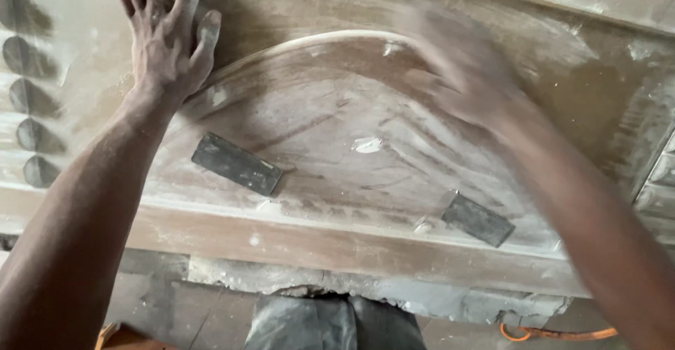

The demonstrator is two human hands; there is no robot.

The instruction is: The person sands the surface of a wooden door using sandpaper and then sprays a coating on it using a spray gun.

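A dusty carved wooden panel (337,132) with a raised arched moulding lies in front of me. My left hand (169,40) rests flat on the panel at its upper left, fingers spread, pressing beside the arch. My right hand (457,61) is blurred with motion over the top of the arch at the right; I cannot tell whether it holds anything. Two dark rectangular pieces lie on the panel: one (236,163) at the lower left of the arch, the other (478,219) at the lower right.
White dust covers the panel. A row of scalloped carvings (28,97) runs down the left edge. Below the panel's front rail (337,244) are rough floor, a dark fabric shape (330,325) and an orange cord (562,334).
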